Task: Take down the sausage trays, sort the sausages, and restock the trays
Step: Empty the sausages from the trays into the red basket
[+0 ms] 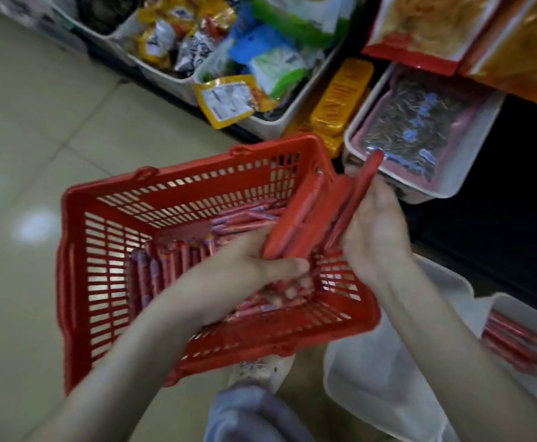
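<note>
The left hand (248, 260) and right hand (375, 231) together clasp a bunch of sausages (305, 218) above the basket (107, 199), toward its 2 o'clock corner. A tray (372, 384) lies at 4 o'clock.

1. Your left grip (248, 263), over the middle of the red basket (79, 282), is bare, with the fingers and thumb uncovered.
2. Your right grip (375, 231), above the basket's far right corner, is bare as well.
3. Your left forearm (165, 320), which crosses the basket's near rim, is uncovered as far as it shows.
4. Your right forearm (436, 314), just right of the basket, is likewise uncovered to the picture's edge.
5. Just below the basket's near rim you wear a pale, whitish shoe (260, 370) with a rounded toe. Its top bears a faint pattern too blurred to read.
6. Beyond the shoe, farther from the basket, is your trouser leg (244, 413). It is greyish-blue cloth lying in soft folds, and blur hides its seams.
</note>
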Tool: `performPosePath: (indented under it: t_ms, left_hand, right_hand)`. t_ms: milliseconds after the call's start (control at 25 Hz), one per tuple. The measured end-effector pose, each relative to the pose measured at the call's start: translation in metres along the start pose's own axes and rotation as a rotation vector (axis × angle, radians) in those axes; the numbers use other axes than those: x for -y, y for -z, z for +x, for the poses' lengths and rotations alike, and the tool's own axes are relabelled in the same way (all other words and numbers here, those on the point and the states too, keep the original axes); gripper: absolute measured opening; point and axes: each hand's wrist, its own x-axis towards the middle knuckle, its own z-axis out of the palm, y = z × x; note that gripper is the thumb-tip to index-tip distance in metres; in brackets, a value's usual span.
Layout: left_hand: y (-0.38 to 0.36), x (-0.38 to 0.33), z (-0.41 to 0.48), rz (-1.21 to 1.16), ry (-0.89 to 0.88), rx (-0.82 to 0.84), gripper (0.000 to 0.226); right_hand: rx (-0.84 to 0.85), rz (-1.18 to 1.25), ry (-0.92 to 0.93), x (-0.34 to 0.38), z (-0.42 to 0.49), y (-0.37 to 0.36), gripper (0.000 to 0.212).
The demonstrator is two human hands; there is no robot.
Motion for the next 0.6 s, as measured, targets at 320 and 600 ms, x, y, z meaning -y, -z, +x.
performPosePath:
  t_ms: [320,600]
  left_hand:
    - [0.12,0.076,0.013,0.0,0.272,-0.381,0.042]
    - [0.1,0.101,0.019,-0.14,0.328,-0.339,0.032]
  right_hand:
    - [0.803,-2.116,0.074,-0.145,0.072,0.012,0.056]
    - [0.625,-1.381,-0.141,-0.156,0.072,-0.009,0.027]
